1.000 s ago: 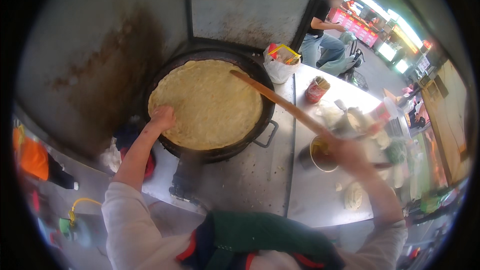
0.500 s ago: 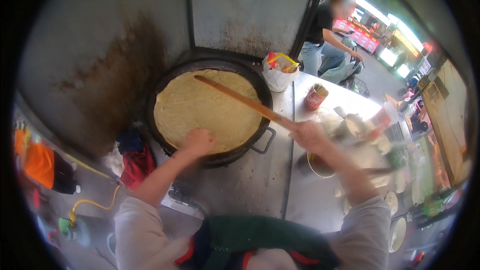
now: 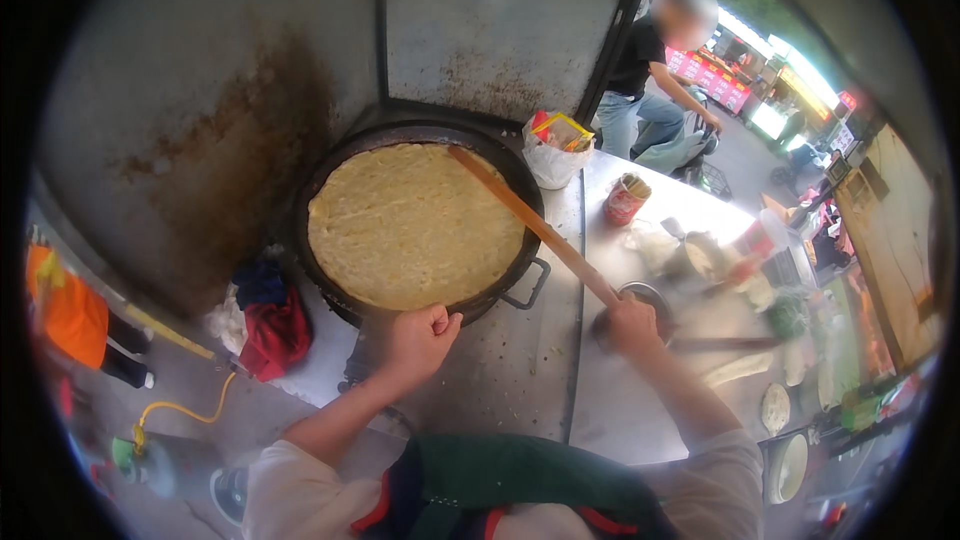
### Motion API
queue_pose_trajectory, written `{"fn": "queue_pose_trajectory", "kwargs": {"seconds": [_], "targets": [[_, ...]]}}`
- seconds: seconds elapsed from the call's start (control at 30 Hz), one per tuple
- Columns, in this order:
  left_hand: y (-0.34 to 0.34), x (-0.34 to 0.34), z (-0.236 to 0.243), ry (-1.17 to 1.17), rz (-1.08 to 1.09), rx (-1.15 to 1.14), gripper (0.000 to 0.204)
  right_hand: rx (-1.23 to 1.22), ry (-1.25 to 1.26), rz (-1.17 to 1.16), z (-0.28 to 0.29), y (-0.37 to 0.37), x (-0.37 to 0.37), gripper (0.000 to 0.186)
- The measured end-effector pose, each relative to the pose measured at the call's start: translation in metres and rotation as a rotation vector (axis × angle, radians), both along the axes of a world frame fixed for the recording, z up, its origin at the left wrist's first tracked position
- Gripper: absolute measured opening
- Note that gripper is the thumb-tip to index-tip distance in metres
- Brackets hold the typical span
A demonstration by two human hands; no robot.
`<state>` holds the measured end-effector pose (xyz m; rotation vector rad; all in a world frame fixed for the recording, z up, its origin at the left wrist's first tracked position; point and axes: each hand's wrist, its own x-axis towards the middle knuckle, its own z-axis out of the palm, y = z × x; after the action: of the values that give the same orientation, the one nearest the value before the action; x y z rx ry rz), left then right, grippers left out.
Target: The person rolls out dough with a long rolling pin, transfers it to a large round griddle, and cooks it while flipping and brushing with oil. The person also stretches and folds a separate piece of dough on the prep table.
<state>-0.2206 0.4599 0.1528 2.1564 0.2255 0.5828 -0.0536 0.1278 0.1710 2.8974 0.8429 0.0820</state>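
Observation:
A large round flatbread (image 3: 415, 230) lies spread almost across the black round pan (image 3: 322, 292); its surface looks pale and lightly bubbled. My right hand (image 3: 632, 326) grips the near end of a long flat wooden stick (image 3: 535, 223). The stick's far tip reaches over the bread's far right edge. My left hand (image 3: 420, 338) is curled into a loose fist beside the pan's near rim, off the bread. Nothing shows between its fingers.
A looped handle (image 3: 527, 283) juts from the pan's right side. Farther right stand a white bag (image 3: 556, 158), a red cup of sticks (image 3: 627, 200) and a metal bowl (image 3: 648, 298). Cloths (image 3: 275, 330) lie left of the pan. Outside, a person (image 3: 635, 75) sits on a scooter.
My left hand has come off the bread, moving nearer and slightly right. My right hand has moved nearer me, and the stick's tip has shifted right across the bread.

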Motion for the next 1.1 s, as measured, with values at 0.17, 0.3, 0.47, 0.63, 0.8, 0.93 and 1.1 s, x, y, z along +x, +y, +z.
{"fn": "queue_pose_trajectory", "kwargs": {"seconds": [0.17, 0.3, 0.47, 0.63, 0.8, 0.93, 1.1], "targets": [[0.019, -0.005, -0.010, -0.043, 0.040, -0.041, 0.040, -0.030, 0.016, -0.039, -0.001, -0.019, -0.009, 0.083], [0.059, 0.000, -0.025, -0.016, 0.080, 0.047, 0.031, -0.011, 0.019, -0.044, 0.005, -0.022, -0.017, 0.084], [0.107, 0.013, -0.013, 0.086, 0.133, 0.094, 0.025, -0.013, -0.007, -0.049, 0.021, -0.016, -0.029, 0.083], [0.158, 0.036, -0.008, 0.272, 0.169, 0.417, 0.026, -0.072, -0.003, -0.018, 0.052, 0.000, -0.040, 0.080], [0.205, 0.065, -0.030, 0.509, 0.098, 0.709, 0.041, -0.041, 0.108, -0.005, 0.106, 0.027, -0.031, 0.072], [0.195, 0.070, -0.039, 0.590, 0.073, 0.756, 0.048, -0.020, -0.016, 0.135, 0.108, 0.027, -0.014, 0.068], [0.134, 0.072, -0.033, 0.654, -0.043, 0.690, 0.061, 0.131, 0.148, 0.145, 0.082, 0.060, 0.016, 0.076]]}}
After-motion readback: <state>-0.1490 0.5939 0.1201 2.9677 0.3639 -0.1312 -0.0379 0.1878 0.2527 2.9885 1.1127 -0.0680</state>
